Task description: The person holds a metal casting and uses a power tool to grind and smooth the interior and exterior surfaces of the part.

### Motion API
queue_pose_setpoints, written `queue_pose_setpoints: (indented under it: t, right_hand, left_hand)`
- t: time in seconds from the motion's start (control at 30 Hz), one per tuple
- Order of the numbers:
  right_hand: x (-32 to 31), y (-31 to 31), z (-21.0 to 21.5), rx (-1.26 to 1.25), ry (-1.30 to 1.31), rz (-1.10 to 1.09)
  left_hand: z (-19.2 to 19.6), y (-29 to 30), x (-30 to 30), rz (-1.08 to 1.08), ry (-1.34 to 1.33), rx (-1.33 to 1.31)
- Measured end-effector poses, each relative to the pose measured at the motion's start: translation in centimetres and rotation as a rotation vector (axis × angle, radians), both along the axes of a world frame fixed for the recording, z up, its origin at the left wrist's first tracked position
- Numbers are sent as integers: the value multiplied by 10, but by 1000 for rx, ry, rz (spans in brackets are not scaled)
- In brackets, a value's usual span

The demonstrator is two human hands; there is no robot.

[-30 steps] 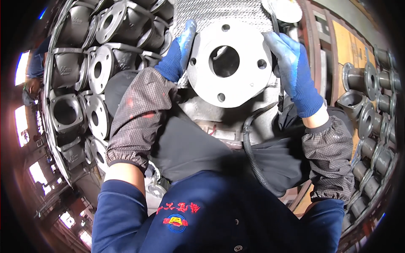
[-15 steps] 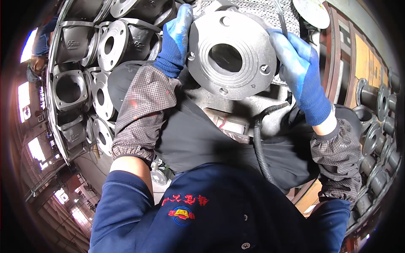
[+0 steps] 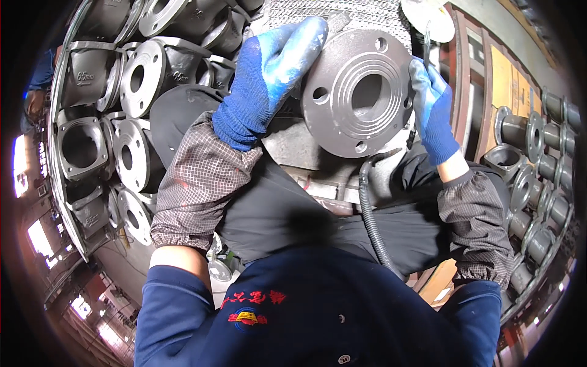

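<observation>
A grey cast-iron flanged fitting (image 3: 333, 119) faces me above my knees, its round flange showing a large central bore, ring grooves and bolt holes. My left hand (image 3: 284, 58), in a blue glove with a whitened coating, grips the fitting at its upper left edge. At the right rim is my gloved right hand (image 3: 431, 101), its thumb against or close to the flange. A slim metal tool (image 3: 427, 44) sticks up from between its thumb and fingers; the tool's exact kind is unclear. The fitting's far side is hidden behind the flange.
Similar grey castings (image 3: 142, 78) are stacked at the left. More flanged pipe pieces (image 3: 520, 131) stand at the right beside brown rails (image 3: 488, 79). A textured metal mesh surface (image 3: 348, 12) and a white disc (image 3: 437, 21) lie beyond. A ribbed hose (image 3: 369, 214) crosses my lap.
The fitting has moved right and turned, its flange now tilted and in darker light. My left hand has shifted right along with it. The right hand stays by the right rim.
</observation>
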State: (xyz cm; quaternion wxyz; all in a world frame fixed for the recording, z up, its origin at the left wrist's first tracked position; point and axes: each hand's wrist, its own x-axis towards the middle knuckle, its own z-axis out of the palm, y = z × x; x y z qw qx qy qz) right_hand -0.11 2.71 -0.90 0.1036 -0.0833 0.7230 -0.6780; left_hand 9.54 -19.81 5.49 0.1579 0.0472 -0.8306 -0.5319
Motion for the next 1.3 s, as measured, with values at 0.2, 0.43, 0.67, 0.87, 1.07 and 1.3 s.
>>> queue_pose_setpoints:
  t: [0.2,0.43,0.67,0.87,1.07,1.3]
  right_hand:
    - [-35,2,-7,149,24,-33]
    - [-78,-13,-9,313,84,-15]
    - [-71,-11,-1,347,11,2]
    - [-15,-35,37,197,-150,88]
    - [17,-24,45,114,-340,58]
    - [20,-3,34,93,-277,177]
  left_hand:
    - [8,7,-29,-72,10,234]
    - [0,6,-80,2,-105,-85]
    - [-5,0,-89,61,-298,-101]
    - [-37,-42,-63,175,-285,97]
    - [-58,-43,-50,52,-125,-302]
    - [-27,34,44,44,82,-961]
